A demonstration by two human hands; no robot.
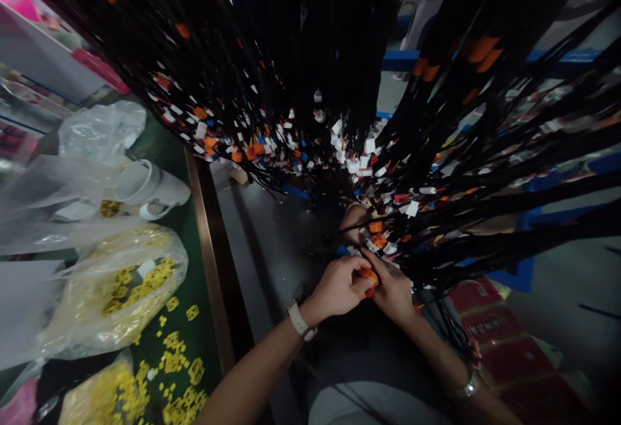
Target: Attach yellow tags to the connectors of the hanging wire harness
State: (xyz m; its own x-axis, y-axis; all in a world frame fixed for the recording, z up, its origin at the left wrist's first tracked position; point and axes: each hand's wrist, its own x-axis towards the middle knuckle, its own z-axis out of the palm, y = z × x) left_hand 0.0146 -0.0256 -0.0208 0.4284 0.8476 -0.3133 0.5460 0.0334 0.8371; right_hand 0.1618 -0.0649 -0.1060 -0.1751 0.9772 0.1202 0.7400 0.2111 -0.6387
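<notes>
Though it is partly hidden, the orange connector (370, 275) held by left hand (339, 286) and right hand (394, 292) seems light, stiff, best pinched sidewise.

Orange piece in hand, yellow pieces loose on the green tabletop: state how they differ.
The orange piece is pinched by the left hand; the yellow pieces lie loose on the green tabletop. The orange piece is partly covered; several yellow pieces show whole. Both are small.
</notes>
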